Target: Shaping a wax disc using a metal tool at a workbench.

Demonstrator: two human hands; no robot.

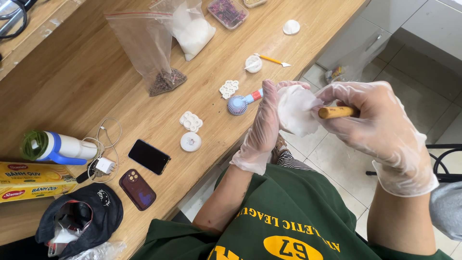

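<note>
The gloved left hand [263, 126] cups a soft white dough sheet [294, 110], thin and probably easy to tear, best supported from below. The gloved right hand [380, 126] grips a wooden stick [337, 112] against it. Beyond, a flower-shaped white mould [229, 88] lies on the wooden table [82, 82].

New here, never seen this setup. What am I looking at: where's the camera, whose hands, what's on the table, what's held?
There is no machine: one camera on a person's head looks down at their own gloved hands. The left hand cups a flat piece of white dough. The right hand grips a wooden stick whose tip presses into the dough. On the wooden table lie white flower-shaped moulds, a small round press, two phones, a charger with cable, a bag of white powder, a bag of dark bits, a yellow box and a black cap.
</note>
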